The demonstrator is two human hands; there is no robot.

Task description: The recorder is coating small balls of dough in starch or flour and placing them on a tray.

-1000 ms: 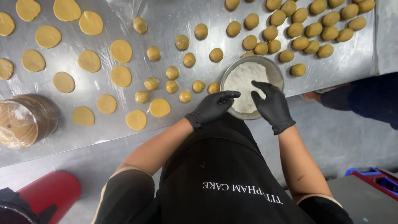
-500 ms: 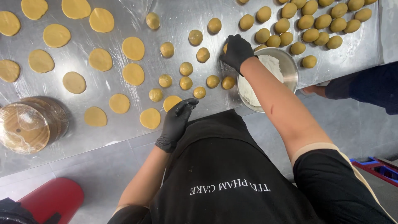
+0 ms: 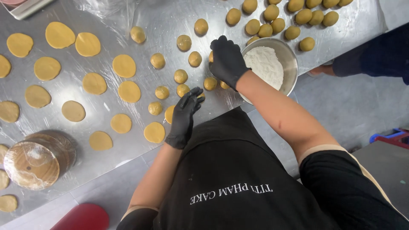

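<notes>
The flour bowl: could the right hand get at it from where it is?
Probably yes. The right hand hovers beside the bowl, whose top is open, and nothing lies between them.

The black-gloved right hand (image 3: 228, 59) hides its own fingertips and whatever dough it covers beside the round steel bowl of flour (image 3: 289, 59). The black-gloved left hand (image 3: 184, 117) overlaps a flattened yellow dough disc (image 3: 169, 114). The steel bench (image 3: 106, 153) runs past every picture edge.

I see small round yellow dough balls (image 3: 183, 78) scattered on the steel table, and a metal bowl of white flour (image 3: 272, 64) standing upright just beside them.
</notes>
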